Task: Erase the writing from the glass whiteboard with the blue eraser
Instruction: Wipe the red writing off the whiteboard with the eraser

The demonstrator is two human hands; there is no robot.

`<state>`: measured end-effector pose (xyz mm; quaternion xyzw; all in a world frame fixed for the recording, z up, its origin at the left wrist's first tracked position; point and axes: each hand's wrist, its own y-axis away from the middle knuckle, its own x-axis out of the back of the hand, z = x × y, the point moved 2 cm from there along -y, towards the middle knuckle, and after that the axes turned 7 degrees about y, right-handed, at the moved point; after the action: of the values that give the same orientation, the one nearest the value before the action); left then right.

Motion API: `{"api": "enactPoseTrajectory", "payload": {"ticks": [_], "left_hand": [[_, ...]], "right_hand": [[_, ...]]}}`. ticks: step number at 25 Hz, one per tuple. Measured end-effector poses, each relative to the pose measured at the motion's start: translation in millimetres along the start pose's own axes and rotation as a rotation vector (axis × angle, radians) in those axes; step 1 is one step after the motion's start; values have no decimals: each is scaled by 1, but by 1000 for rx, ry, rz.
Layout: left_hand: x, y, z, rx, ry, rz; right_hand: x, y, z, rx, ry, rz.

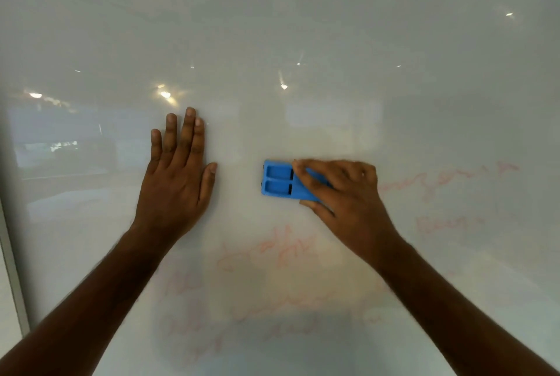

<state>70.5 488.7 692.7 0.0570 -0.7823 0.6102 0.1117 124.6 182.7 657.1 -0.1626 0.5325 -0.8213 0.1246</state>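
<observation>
The glass whiteboard (303, 42) fills the view. My right hand (342, 190) grips the blue eraser (277, 182) by its right end, fingers over the top and thumb beneath, and holds it flat against the glass near the middle. My left hand (178, 175) lies flat on the board to the left of the eraser, fingers straight and pointing up. Faint red writing (272, 251) covers the board below the eraser. More red writing (445, 181) runs to the right of my right hand. The glass above and left of the eraser shows no writing.
A grey frame edge (12, 260) of the board runs down the left side. Reflections of ceiling lights (165, 94) and a room show in the glass.
</observation>
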Motion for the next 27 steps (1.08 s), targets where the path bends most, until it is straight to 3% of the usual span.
{"api": "enactPoseTrajectory", "payload": {"ticks": [7, 12, 18, 27], "left_hand": [[-6, 7, 12, 17, -17, 14], [-11, 16, 33, 13, -17, -32], [-16, 0, 47, 3, -24, -7], [-23, -11, 65, 6, -43, -1]], "right_hand": [[3, 67, 43, 185, 141, -13], [17, 41, 90, 81, 111, -4], [10, 0, 80, -49, 25, -6], [6, 74, 91, 219, 154, -40]]}}
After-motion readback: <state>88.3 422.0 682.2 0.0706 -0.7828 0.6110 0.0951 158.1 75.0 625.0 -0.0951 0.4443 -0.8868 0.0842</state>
